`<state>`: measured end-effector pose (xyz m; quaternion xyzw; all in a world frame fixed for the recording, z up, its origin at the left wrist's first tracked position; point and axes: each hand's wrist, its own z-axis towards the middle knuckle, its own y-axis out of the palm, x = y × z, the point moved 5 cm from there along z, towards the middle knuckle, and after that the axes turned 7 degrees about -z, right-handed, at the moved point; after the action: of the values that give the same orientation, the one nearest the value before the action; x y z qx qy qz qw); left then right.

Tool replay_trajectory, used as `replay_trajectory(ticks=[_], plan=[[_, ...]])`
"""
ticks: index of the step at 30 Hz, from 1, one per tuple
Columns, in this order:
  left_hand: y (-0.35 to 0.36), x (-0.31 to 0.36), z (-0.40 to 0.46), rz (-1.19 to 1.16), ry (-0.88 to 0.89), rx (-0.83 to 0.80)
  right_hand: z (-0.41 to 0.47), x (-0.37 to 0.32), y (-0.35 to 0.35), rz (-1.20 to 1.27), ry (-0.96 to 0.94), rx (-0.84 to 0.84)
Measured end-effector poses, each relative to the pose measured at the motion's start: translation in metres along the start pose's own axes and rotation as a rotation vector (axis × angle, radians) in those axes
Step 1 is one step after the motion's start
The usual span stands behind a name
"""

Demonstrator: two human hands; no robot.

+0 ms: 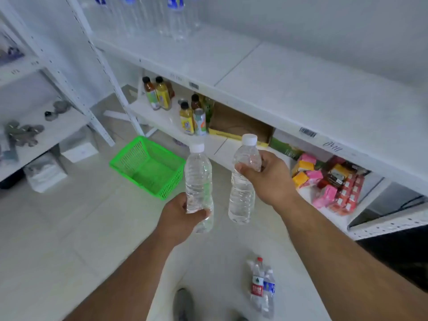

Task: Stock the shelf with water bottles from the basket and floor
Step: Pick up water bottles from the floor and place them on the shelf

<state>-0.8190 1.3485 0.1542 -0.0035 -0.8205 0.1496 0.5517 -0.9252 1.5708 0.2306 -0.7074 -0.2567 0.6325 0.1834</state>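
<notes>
Left hand (179, 215) grips a clear water bottle (198, 179) low on its body; right hand (269, 176) grips a second bottle (243, 181) near the shoulder, both upright above the floor. Judgement: lift both to the white shelf (289, 89), setting them base-down beside the stocked bottles (176, 17). Green basket (148, 166) looks empty; more bottles (262, 288) lie on the floor by the foot, a trip risk

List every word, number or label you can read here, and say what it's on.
Nothing reads cleanly.
Handwritten mark on the shelf edge: blurred, unreadable.
Barcode stickers on that edge: too small.
Red label and blue label on the floor bottles: blurred.
Blue labels on the shelf bottles: blurred.
Bottles in the left hand and right hand: no labels.
</notes>
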Motion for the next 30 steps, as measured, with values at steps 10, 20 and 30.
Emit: replay_trajectory(ticks=[10,20,30], plan=[[-0.084,0.125,-0.08,-0.023,0.19,0.101,-0.047,-0.179,-0.049,0.079,-0.29,0.015],[-0.196,0.152,-0.061,-0.039,0.305,0.142,-0.04,-0.282,0.009,0.174,-0.407,0.017],[-0.279,0.145,-0.019,-0.045,0.272,0.145,-0.006,-0.341,0.071,0.204,-0.407,0.028]])
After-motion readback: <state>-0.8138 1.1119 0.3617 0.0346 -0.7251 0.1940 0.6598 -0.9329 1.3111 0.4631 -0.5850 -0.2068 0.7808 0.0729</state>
